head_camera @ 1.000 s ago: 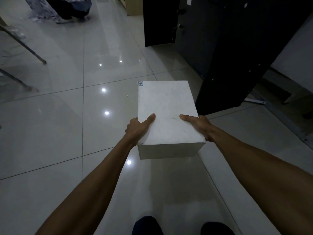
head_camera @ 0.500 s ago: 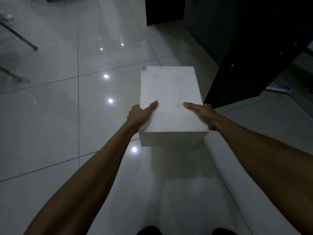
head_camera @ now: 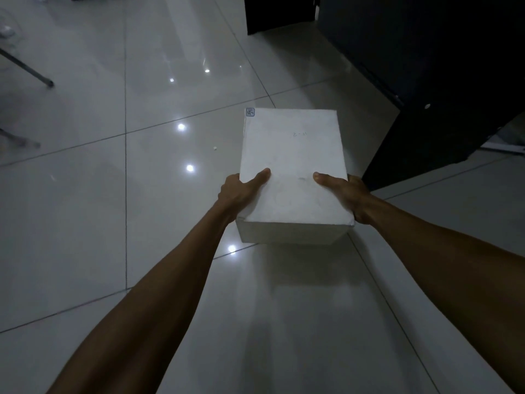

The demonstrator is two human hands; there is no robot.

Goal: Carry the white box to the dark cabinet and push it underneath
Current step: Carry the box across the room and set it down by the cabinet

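I hold a white rectangular box [head_camera: 292, 166] out in front of me above the tiled floor, its long side pointing away. My left hand [head_camera: 238, 191] grips its near left edge, thumb on the lid. My right hand [head_camera: 346, 191] grips the near right edge the same way. A small blue label sits at the lid's far left corner. The dark cabinet [head_camera: 431, 81] stands close on the right, its lower corner just beyond the box's right side. The space under the cabinet is too dark to make out.
Glossy grey floor tiles [head_camera: 113, 194] spread left and ahead, with light reflections. A thin metal leg [head_camera: 28, 69] slants at the far left. Another dark panel [head_camera: 278, 12] stands at the top centre. A pale strip [head_camera: 502, 147] lies on the floor past the cabinet.
I have walked forward with the box; the cabinet has come closer and fills more of the upper right. My feet have dropped out of view. Both hands keep the same grip.
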